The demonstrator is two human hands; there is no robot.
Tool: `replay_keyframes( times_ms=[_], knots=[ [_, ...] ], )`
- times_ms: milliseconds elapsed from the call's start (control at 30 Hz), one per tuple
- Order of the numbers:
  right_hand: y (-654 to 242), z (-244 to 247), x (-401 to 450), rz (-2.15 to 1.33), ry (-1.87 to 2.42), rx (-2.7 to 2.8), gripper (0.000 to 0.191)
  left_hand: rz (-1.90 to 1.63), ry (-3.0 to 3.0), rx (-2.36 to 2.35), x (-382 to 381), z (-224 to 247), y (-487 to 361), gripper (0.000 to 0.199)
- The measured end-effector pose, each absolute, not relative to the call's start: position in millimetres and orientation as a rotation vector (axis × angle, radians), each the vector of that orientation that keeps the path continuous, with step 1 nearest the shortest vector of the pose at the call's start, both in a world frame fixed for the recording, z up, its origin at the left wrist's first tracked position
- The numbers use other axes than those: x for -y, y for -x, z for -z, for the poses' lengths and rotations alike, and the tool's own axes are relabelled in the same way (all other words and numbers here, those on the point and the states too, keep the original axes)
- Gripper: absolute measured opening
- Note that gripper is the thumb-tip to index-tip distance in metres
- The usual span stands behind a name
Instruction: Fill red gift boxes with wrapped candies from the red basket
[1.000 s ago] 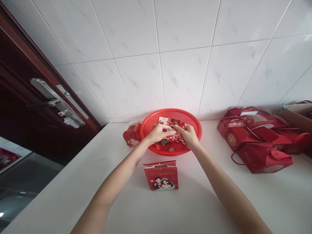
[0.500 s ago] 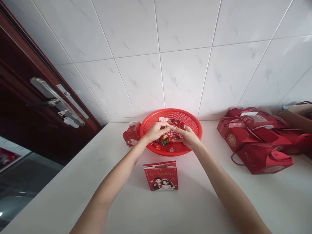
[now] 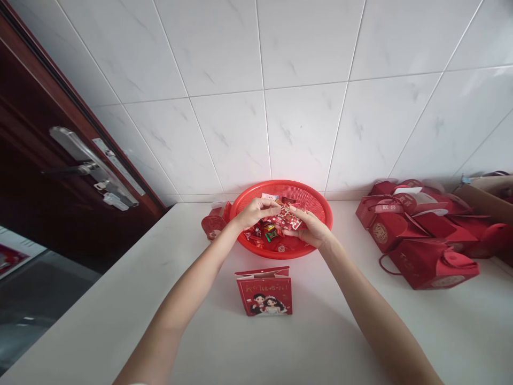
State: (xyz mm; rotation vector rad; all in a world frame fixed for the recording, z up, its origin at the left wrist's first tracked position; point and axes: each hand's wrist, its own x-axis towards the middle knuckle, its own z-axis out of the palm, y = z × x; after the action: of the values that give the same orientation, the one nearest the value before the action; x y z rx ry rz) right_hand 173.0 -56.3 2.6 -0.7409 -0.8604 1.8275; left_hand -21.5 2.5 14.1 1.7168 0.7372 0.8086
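Note:
Over a red plastic basket (image 3: pixel 320 200), my right hand (image 3: pixel 315 227) is closed on a red-and-white patterned candy packet (image 3: pixel 286 216), with its thumb on top. My left hand (image 3: pixel 256 212) has its thumb and fingertips together at the packet's left edge. Beneath both hands lie wrapped candies (image 3: pixel 269 232) in red, green and yellow, partly hidden by the hands. In front of the basket stands a red gift box (image 3: pixel 266 297), upright, its top gaping; a cartoon couple is printed on its face.
Another red gift box (image 3: pixel 214 223) stands against the basket's left side. Several red gift boxes (image 3: pixel 428 262) are piled at the right, beside a brown cardboard box (image 3: pixel 484 198). A tiled wall (image 3: pixel 304 133) backs the white table (image 3: pixel 192 342); a dark door (image 3: pixel 44 160) is at the left.
My hands have drawn slightly apart, and more of the patterned packet shows between them. The right hand has turned a little. The gift box stays where it was.

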Motion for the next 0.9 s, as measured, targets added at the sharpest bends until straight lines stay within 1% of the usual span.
replay_keyframes(
  times_ms=[100,167,300,467,633,700,733,833,867,900],
  knots=[
    [-171,-5,55,-1.806,0.777,0.739,0.029,-0.818,-1.690,-0.750,-5,-11,22,0.038],
    [-171,-6,53,-1.793,0.800,0.676,0.026,-0.836,-1.680,-0.757,-6,-9,22,0.038],
    [-172,-5,53,-1.773,0.808,0.673,0.028,-0.860,-1.681,-0.769,-5,-11,22,0.037],
    [-171,1,56,-1.753,0.758,0.944,0.035,-0.768,-1.817,-0.796,-3,-19,17,0.037],
    [-169,7,53,-1.597,0.741,0.840,0.032,-0.916,-1.822,-0.885,-24,-13,20,0.042],
    [-168,8,51,-1.530,0.748,0.751,0.030,-0.884,-1.851,-1.003,-38,-9,24,0.037],
    [-168,8,50,-1.502,0.749,0.714,0.029,-0.845,-1.893,-1.075,-45,-8,27,0.032],
    [-168,8,48,-1.438,0.755,0.658,0.029,-0.635,-2.096,-1.198,-61,-4,31,0.010],
    [-168,8,48,-1.428,0.756,0.646,0.029,-0.560,-2.151,-1.199,-64,-3,31,0.005],
    [-168,8,48,-1.429,0.757,0.632,0.029,-0.494,-2.188,-1.192,-66,-2,30,0.005]
  ],
)
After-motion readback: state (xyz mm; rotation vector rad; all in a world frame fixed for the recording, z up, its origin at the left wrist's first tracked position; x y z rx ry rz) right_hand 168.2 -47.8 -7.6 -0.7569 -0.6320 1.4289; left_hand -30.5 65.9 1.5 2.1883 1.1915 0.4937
